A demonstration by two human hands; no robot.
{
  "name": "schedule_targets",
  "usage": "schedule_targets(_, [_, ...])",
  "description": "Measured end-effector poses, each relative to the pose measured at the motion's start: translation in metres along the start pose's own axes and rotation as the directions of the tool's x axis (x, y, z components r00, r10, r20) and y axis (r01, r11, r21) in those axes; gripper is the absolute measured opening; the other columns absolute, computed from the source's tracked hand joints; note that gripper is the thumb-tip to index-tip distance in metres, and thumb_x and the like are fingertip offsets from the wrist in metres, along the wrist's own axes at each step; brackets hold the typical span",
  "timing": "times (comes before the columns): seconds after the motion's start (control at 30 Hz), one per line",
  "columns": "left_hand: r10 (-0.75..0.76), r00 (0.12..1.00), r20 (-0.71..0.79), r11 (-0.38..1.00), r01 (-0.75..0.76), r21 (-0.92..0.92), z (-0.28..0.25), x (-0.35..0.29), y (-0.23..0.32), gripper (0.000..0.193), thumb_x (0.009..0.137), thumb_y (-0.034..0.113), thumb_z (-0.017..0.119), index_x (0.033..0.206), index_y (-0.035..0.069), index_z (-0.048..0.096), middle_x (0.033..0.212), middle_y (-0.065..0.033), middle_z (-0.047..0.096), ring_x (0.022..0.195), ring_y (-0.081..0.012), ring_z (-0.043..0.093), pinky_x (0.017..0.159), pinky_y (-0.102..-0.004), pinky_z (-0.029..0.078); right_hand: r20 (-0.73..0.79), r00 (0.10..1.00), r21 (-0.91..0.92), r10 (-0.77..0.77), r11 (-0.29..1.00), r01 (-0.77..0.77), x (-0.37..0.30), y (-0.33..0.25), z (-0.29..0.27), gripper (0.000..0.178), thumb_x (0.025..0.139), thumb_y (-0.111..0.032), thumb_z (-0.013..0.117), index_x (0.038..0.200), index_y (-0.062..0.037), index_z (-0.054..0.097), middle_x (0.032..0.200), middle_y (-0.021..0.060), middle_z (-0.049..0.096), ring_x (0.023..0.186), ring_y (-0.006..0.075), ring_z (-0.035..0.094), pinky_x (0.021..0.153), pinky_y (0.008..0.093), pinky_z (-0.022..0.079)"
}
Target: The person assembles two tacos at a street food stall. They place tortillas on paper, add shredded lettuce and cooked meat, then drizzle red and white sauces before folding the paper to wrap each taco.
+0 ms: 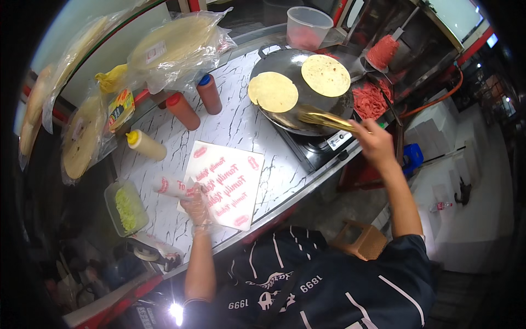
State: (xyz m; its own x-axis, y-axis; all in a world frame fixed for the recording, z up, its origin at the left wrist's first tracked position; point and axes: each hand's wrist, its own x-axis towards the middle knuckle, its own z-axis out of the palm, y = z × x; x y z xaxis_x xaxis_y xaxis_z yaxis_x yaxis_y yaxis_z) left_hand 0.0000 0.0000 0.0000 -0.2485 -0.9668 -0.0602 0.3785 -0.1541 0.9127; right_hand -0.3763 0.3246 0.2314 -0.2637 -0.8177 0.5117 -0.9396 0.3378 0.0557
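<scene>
- Head view: the right hand point(373, 141) grasps the tongs point(329, 120) by the handle end, which presumably keeps the fingers off the heat.
- The tongs reach in over the near side of the pan point(282, 59), their tips just below the left flatbread point(273, 91); blur hides whether they touch it.
- The right flatbread point(325, 75) lies beside it, both flat, likely so their undersides warm evenly.
- The pan sits on the stove point(338, 140), on the right hand's side, so the tongs need little reach.
- The left hand point(195, 205), in a clear glove probably worn for cleanliness, seems to grasp a curled wrapper point(174, 186); the exact grip is blurred.
- Flat printed paper point(227, 183) lies on the desk point(227, 126) beside that hand, within easy reach.
- Three bottles point(183, 111) stand beyond the paper, apparently grouped to leave working room.
- Lettuce point(126, 209) fills part of a tub to the left, perhaps kept apart from the hot side.
</scene>
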Motion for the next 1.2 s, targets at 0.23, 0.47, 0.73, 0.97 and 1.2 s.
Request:
schedule_targets(0.23, [0.07, 0.997, 0.016, 0.995, -0.071, 0.069, 0.009, -0.012, 0.026, 0.03, 0.097, 0.004, 0.076, 0.119, -0.003, 0.056, 0.09, -0.0071, 0.066, 0.076, -0.0156, 0.064, 0.07, -0.0325, 0.055, -0.146, 0.984, 0.041, 0.104, 0.994, -0.099, 0.073, -0.033, 0.047, 0.032, 0.094, -0.012, 0.072, 0.126, -0.0116, 0.075, 0.093, 0.0101, 0.067, 0.083, 0.03, 0.072, 0.067, 0.0414, 0.058])
schedule_targets(0.47, [0.08, 0.992, -0.093, 0.997, -0.079, 0.017, -0.005, -0.025, 0.028, 0.026, 0.097, 0.001, 0.074, 0.114, -0.003, 0.055, 0.088, -0.009, 0.066, 0.072, -0.0157, 0.063, 0.068, -0.0328, 0.054, -0.219, 0.883, 0.251, 0.416, 0.898, -0.361, 0.083, 0.029, 0.01, 0.034, 0.099, -0.02, 0.075, 0.126, 0.0006, 0.072, 0.11, 0.0218, 0.075, 0.1, 0.0388, 0.074, 0.088, 0.0456, 0.057])
schedule_targets(0.73, [0.047, 0.992, -0.12, 0.998, -0.041, 0.055, -0.008, -0.04, 0.033, 0.03, 0.096, -0.001, 0.074, 0.119, -0.003, 0.054, 0.09, -0.0091, 0.066, 0.074, -0.0163, 0.063, 0.07, -0.0338, 0.055, -0.052, 0.909, 0.281, 0.413, 0.88, -0.383, 0.013, -0.018, 0.02, 0.038, 0.099, -0.02, 0.074, 0.132, -0.0012, 0.069, 0.104, 0.0191, 0.07, 0.094, 0.0395, 0.072, 0.08, 0.0475, 0.056])
schedule_targets(0.97, [0.069, 0.995, -0.074, 0.995, -0.063, 0.075, -0.014, -0.059, 0.022, 0.034, 0.095, 0.008, 0.08, 0.115, 0.003, 0.054, 0.088, -0.006, 0.065, 0.074, -0.0154, 0.062, 0.069, -0.0332, 0.053, -0.05, 0.97, -0.099, 0.238, 0.965, -0.242, -0.022, -0.019, -0.011, 0.037, 0.096, -0.012, 0.072, 0.133, -0.0086, 0.072, 0.093, 0.0098, 0.06, 0.079, 0.028, 0.069, 0.067, 0.0424, 0.055])
schedule_targets(1.2, [0.022, 0.996, -0.091, 0.995, -0.013, 0.096, -0.011, -0.058, 0.018, 0.031, 0.095, 0.007, 0.08, 0.115, 0.001, 0.058, 0.089, -0.0065, 0.066, 0.075, -0.0147, 0.063, 0.069, -0.0322, 0.053, -0.12, 0.991, -0.265, -0.062, 0.964, 0.028, 0.016, 0.015, 0.016, 0.039, 0.093, -0.007, 0.07, 0.131, -0.0117, 0.074, 0.086, 0.0075, 0.057, 0.072, 0.0244, 0.065, 0.064, 0.0394, 0.054])
